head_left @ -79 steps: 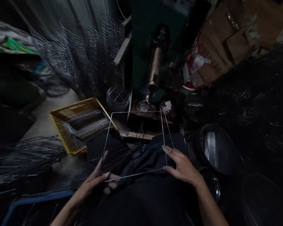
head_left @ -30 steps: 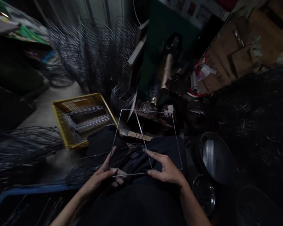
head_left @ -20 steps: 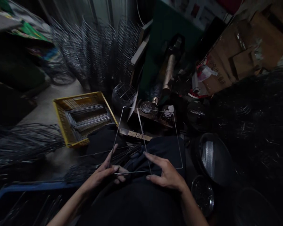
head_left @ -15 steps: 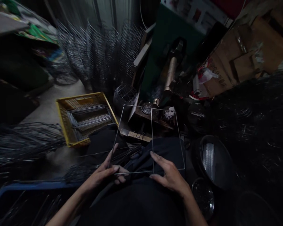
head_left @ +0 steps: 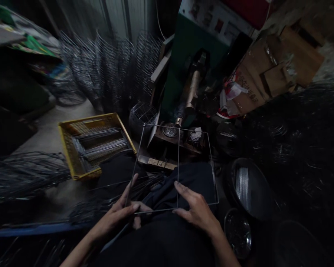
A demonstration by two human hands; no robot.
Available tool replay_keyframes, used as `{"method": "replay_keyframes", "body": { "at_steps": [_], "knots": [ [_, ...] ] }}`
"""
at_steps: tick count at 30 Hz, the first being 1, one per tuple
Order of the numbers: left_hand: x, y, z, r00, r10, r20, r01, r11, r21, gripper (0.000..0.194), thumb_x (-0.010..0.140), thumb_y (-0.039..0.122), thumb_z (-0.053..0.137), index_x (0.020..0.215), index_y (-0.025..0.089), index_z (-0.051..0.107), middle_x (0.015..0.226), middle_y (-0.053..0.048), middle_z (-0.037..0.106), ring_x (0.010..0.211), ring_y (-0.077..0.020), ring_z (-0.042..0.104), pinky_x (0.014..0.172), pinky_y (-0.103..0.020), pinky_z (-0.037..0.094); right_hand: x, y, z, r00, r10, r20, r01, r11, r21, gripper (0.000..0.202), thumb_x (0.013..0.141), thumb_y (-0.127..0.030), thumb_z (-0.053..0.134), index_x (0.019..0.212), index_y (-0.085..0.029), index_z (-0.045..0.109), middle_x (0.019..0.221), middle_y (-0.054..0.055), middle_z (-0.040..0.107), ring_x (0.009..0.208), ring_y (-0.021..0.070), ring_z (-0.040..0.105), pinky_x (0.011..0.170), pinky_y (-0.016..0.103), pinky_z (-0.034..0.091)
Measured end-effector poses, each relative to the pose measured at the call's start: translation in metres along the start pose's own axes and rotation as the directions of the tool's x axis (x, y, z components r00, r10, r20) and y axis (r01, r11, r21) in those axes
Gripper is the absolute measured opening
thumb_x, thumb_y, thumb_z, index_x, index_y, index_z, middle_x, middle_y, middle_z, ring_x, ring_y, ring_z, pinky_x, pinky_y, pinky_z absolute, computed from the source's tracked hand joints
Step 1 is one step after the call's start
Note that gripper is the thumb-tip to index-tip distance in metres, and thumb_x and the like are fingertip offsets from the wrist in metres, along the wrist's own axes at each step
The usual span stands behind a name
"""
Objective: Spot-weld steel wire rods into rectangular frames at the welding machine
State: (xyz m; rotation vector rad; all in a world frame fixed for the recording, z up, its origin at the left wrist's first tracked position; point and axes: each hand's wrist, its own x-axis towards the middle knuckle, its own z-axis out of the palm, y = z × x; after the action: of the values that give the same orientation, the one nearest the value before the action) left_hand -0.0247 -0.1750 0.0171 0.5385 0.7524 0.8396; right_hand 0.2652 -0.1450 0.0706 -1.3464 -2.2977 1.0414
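Observation:
A thin rectangular wire frame (head_left: pixel 179 155) with one middle bar is held over my lap, its far edge towards the machine. My left hand (head_left: pixel 124 209) grips its near left corner, thumb along the near wire and index finger up the left side. With thumb and index finger, my right hand (head_left: pixel 196 207) holds the frame where the middle bar meets the near wire; its other fingers are hidden beneath. Loose wires (head_left: pixel 139 187) lie across my dark trousers below the frame. Just past the far edge is a dish of small metal bits (head_left: pixel 170 130).
Left is a yellow crate (head_left: pixel 61 142) with bundled wire rods. Stacked wire baskets (head_left: pixel 114 66) stand behind it. A green machine (head_left: pixel 171 70) with a brass-coloured cylinder (head_left: pixel 193 89) is ahead. Cardboard boxes (head_left: pixel 252 74) and a dark tub (head_left: pixel 257 193) with wires are on the right.
The view has swung slightly, so the surroundings sit further left. The near wire of the frame now slopes, its left end lower. Both hands keep hold of it.

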Motion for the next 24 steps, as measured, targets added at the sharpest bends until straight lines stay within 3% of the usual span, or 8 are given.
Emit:
{"method": "replay_keyframes", "body": {
  "at_steps": [7, 15, 19, 24],
  "knots": [
    [-0.006, 0.005, 0.015, 0.999, 0.002, -0.046, 0.0, 1.0, 0.028, 0.092, 0.089, 0.037, 0.065, 0.158, 0.034, 0.004, 0.094, -0.012, 0.076, 0.056, -0.0168, 0.063, 0.059, -0.027, 0.05, -0.004, -0.004, 0.0, 1.0, 0.008, -0.003, -0.008, 1.0, 0.019, 0.098, 0.074, -0.007, 0.084, 0.153, -0.033, 0.032, 0.151, 0.001, 0.039, 0.136, 0.0235, 0.042, 0.115, 0.039, 0.039],
    [-0.002, 0.0, 0.002, 0.999, 0.038, 0.015, -0.039, 0.996, 0.085, 0.089, 0.092, 0.041, 0.06, 0.158, 0.032, 0.0, 0.093, -0.012, 0.075, 0.059, -0.0175, 0.064, 0.075, -0.035, 0.051, -0.001, -0.005, -0.002, 0.999, -0.009, -0.032, 0.01, 0.999, 0.041, 0.1, 0.072, -0.004, 0.084, 0.153, -0.032, 0.033, 0.151, 0.0, 0.04, 0.137, 0.021, 0.042, 0.116, 0.035, 0.037],
    [-0.003, -0.001, 0.001, 0.999, 0.033, 0.019, -0.034, 0.995, 0.098, 0.088, 0.094, 0.04, 0.058, 0.157, 0.032, -0.003, 0.094, -0.012, 0.075, 0.059, -0.017, 0.062, 0.07, -0.032, 0.05, -0.001, -0.006, -0.002, 1.0, -0.002, -0.022, 0.003, 0.999, 0.045, 0.099, 0.072, -0.004, 0.083, 0.153, -0.031, 0.033, 0.15, 0.001, 0.041, 0.136, 0.0222, 0.042, 0.116, 0.037, 0.038],
    [-0.005, 0.005, 0.009, 1.0, 0.03, -0.006, -0.029, 0.999, 0.039, 0.089, 0.09, 0.038, 0.063, 0.158, 0.032, 0.005, 0.094, -0.012, 0.076, 0.056, -0.0161, 0.062, 0.068, -0.031, 0.051, -0.002, -0.007, -0.001, 1.0, 0.009, -0.028, -0.008, 0.999, 0.051, 0.098, 0.072, -0.002, 0.082, 0.153, -0.031, 0.034, 0.151, 0.001, 0.04, 0.137, 0.023, 0.041, 0.116, 0.039, 0.037]
  ]
}}
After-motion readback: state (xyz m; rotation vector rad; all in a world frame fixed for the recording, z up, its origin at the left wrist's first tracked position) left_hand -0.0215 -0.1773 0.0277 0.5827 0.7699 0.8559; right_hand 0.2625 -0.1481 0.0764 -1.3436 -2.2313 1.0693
